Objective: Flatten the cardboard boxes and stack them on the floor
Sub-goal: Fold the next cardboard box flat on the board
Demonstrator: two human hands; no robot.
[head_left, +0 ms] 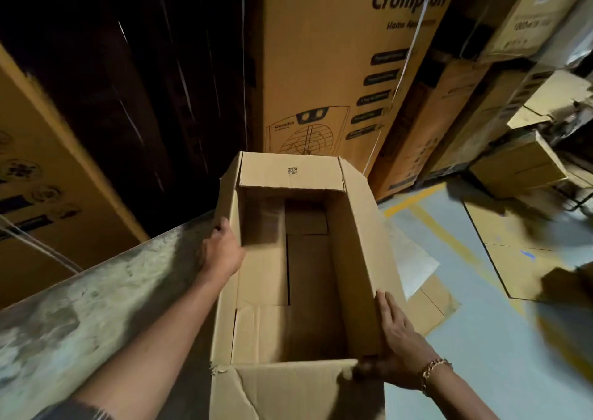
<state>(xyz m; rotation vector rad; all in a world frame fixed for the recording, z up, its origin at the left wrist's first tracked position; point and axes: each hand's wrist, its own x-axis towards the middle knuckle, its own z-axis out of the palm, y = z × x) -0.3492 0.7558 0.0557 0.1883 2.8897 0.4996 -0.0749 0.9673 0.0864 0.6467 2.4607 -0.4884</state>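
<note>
Left grip (221,249) curled over the left wall's top edge of the cardboard box (359,233). Right grip (401,345) flat-fingered against the outer right wall, thumb lost in shadow. Box upright between both, top flaps open, bottom apparently closed: not flattened yet. Flattened sheets (430,304) already on floor (481,339), just right.
</note>
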